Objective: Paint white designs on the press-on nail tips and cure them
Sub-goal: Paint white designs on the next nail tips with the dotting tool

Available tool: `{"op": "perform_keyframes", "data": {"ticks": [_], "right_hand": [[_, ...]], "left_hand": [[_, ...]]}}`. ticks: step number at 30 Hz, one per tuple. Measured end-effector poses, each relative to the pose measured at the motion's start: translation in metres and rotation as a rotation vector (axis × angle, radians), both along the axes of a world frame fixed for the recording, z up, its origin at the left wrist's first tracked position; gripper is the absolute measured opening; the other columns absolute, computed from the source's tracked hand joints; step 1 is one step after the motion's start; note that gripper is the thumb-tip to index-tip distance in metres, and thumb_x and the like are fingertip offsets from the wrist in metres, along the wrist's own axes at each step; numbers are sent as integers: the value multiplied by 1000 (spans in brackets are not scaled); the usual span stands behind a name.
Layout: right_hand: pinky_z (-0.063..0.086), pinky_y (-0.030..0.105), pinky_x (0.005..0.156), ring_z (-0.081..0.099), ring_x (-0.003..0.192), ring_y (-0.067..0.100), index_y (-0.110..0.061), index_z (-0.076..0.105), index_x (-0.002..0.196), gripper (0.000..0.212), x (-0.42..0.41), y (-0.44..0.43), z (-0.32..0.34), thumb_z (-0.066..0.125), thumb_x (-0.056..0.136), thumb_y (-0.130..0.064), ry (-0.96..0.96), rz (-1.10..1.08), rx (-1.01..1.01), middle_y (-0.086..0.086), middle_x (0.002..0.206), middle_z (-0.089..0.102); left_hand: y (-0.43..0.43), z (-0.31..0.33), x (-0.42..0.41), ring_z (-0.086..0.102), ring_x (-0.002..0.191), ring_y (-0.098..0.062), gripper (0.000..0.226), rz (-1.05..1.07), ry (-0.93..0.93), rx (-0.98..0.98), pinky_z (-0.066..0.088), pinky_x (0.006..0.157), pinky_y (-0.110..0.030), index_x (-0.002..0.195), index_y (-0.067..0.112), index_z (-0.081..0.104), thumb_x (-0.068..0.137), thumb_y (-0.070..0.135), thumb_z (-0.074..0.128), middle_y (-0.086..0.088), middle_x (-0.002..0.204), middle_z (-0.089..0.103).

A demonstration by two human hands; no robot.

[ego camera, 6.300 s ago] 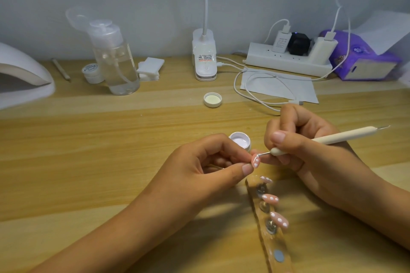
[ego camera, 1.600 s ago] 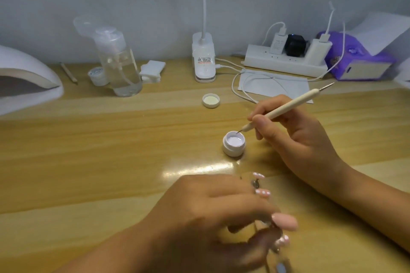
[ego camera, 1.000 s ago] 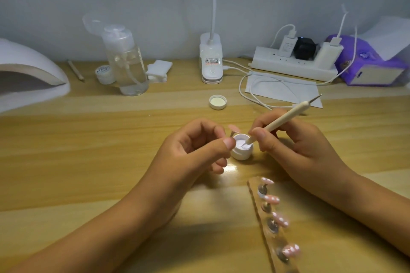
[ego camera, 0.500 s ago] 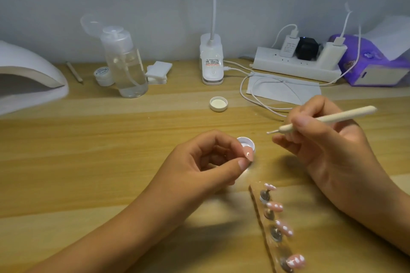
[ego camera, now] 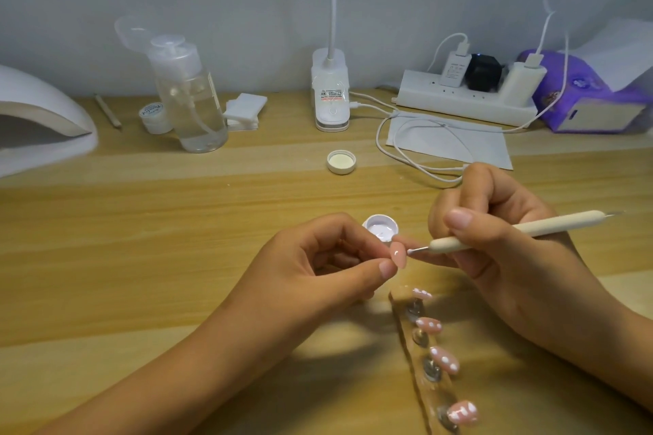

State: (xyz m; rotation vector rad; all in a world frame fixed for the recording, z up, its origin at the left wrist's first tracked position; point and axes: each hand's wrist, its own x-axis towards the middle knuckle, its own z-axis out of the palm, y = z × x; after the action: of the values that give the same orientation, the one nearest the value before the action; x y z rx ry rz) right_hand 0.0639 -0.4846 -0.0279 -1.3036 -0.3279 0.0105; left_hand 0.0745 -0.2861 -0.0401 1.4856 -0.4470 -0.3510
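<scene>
dotting tool back at nail tip; l hand fingers pinch it, r hand grips tool.

A plain pink tip was held just in front of the open pot of white paint, with the dotting tool pointing at it, close beside. Four white-dotted tips sat along the clear strip.

left hand pinches pink nail tip | right hand holds dotting pen beside it
</scene>
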Motion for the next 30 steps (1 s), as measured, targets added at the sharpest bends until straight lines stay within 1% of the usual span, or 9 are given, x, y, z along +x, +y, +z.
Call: {"op": "perform_keyframes", "data": {"ticks": [2, 6, 8, 10, 14, 17, 22, 26, 30], "right_hand": [[38, 39, 68, 42, 53, 10, -20, 48, 62, 20, 1, 0, -1, 64, 73, -17, 13, 4, -2, -1, 58, 47], [44, 32, 62, 41, 53, 10, -21, 48, 62, 21, 1, 1, -1, 65, 73, -17, 26, 17, -23, 1, 59, 45], [50, 26, 61, 42, 53, 9, -20, 49, 61, 21, 1, 1, -1, 66, 73, -17, 38, 26, -6, 2, 58, 45], [51, 24, 59, 42, 52, 9, -20, 49, 61, 21, 1, 2, -1, 66, 73, -16, 44, 33, 9, 3, 58, 45], [48, 23, 58, 42, 53, 10, -22, 50, 62, 20, 1, 1, -1, 66, 73, -17, 34, 41, -22, 2, 58, 46], [48, 22, 58, 42, 53, 10, -22, 50, 62, 20, 1, 1, -1, 65, 74, -17, 31, 47, -18, 2, 58, 46], [44, 23, 57, 43, 54, 9, -22, 50, 63, 19, 1, 1, -1, 65, 74, -19, 25, 49, -52, 2, 58, 46], [45, 26, 59, 42, 53, 8, -22, 50, 62, 20, 1, 1, -1, 65, 74, -18, 34, 45, -34, 2, 58, 45], [43, 25, 58, 42, 54, 9, -22, 51, 62, 19, 1, 1, -1, 66, 73, -19, 32, 49, -54, 2, 58, 46]], "left_hand": [[0, 0, 0, 58, 62, -5, 8, 3, 4, 4, 49, 61, -15, 74, 26, 73, 75, 18, 74, 8, 68, 68], [0, 1, 0, 58, 61, -6, 7, -4, 3, 2, 48, 61, -15, 74, 24, 72, 75, 18, 74, 8, 68, 67], [0, 1, 0, 58, 62, -6, 7, -6, 1, 4, 48, 62, -16, 75, 24, 72, 76, 18, 74, 9, 69, 68], [0, 1, 0, 58, 62, -5, 7, -10, -2, 4, 49, 62, -16, 76, 23, 72, 76, 17, 74, 10, 70, 69], [0, 2, 0, 58, 62, -4, 7, -16, -8, 3, 48, 62, -14, 76, 24, 72, 76, 17, 73, 12, 71, 70], [0, 2, 0, 58, 62, -2, 9, -15, -9, 6, 48, 61, -13, 75, 26, 72, 76, 17, 73, 13, 71, 71], [0, 3, -1, 58, 62, -2, 4, -21, 0, -2, 47, 61, -13, 76, 19, 70, 76, 15, 72, 13, 71, 71], [-1, 3, -1, 57, 61, -4, 5, -11, 9, -11, 48, 61, -14, 76, 21, 71, 75, 16, 72, 12, 70, 70], [0, 3, -1, 57, 61, -3, 4, -18, 9, -16, 48, 61, -14, 76, 18, 70, 76, 15, 72, 12, 70, 70]]}}
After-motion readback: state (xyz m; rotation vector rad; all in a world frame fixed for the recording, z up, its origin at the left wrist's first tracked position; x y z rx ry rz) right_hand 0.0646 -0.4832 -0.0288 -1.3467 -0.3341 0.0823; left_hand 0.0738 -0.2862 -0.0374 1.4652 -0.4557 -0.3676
